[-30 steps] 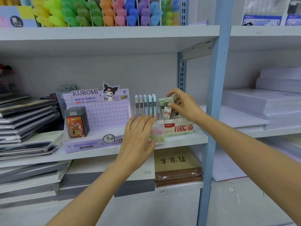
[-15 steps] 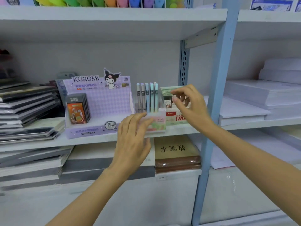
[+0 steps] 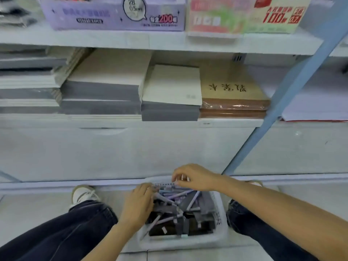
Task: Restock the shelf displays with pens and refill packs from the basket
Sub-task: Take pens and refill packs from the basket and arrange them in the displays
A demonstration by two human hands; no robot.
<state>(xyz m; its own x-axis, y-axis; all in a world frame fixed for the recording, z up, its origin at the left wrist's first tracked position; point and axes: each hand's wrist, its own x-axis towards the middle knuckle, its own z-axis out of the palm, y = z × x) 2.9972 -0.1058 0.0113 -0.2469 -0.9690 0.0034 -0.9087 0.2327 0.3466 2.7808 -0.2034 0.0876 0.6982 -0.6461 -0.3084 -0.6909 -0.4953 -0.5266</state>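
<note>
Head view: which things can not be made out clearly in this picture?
- Left hand: fingertips buried among the pens in the basket; any grip is hidden.
- Right hand: fingers curled at the basket's far rim; blur hides what they pinch, if anything.
- Pens: blurred, uncountable.
- Purple display box: cut off by the top edge; contents unseen.

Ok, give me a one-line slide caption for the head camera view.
Left hand and right hand reach into a white floor basket of purple pens, below stacked notebooks.
</note>
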